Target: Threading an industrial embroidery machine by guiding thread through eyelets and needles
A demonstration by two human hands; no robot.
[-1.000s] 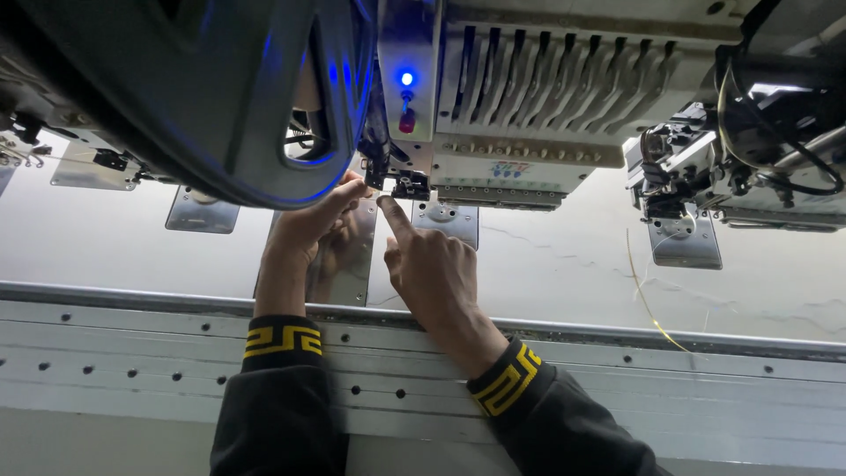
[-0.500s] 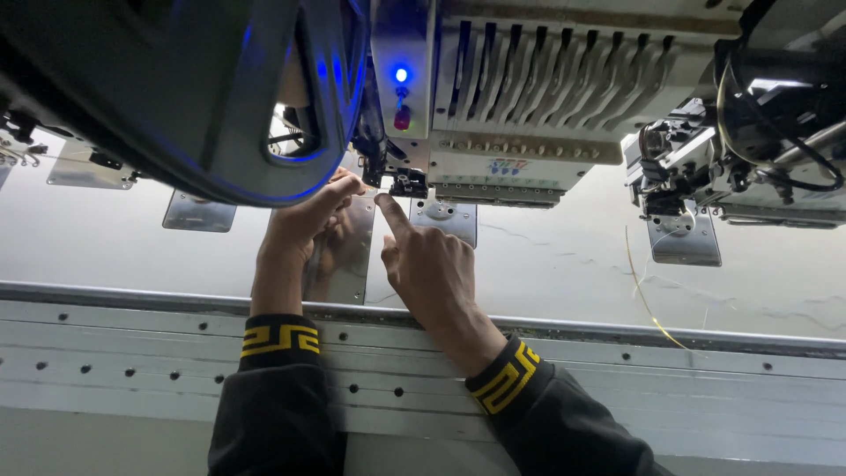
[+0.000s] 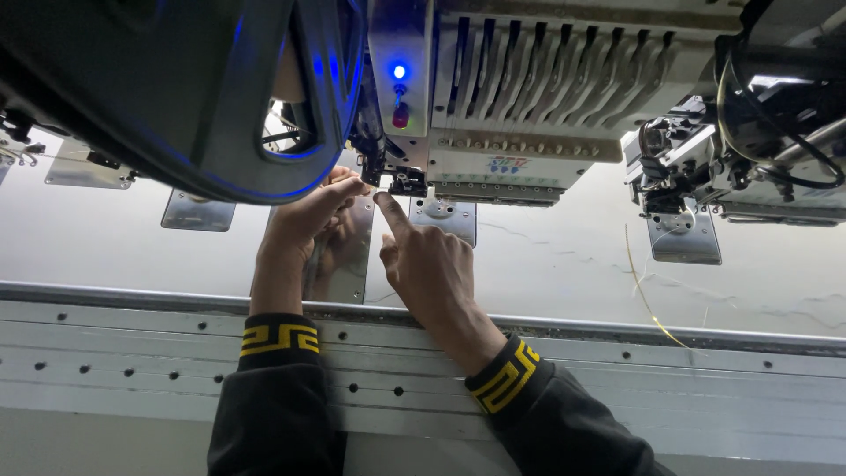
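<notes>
This is an embroidery workshop, a production floor with industrial machines rather than a home sewing corner. The telling thing is the multi-needle embroidery head (image 3: 520, 115), a grey metal block with a row of slotted thread guides along its front and a lit blue lamp (image 3: 399, 71) on its left face. To the right of that head stands a second sewing head (image 3: 683, 172) of the same machine row, with black cables. Below the head stretches a long pale work table (image 3: 564, 256) with steel needle plates (image 3: 198, 211), and nearer still a perforated metal rail (image 3: 132, 344).
</notes>
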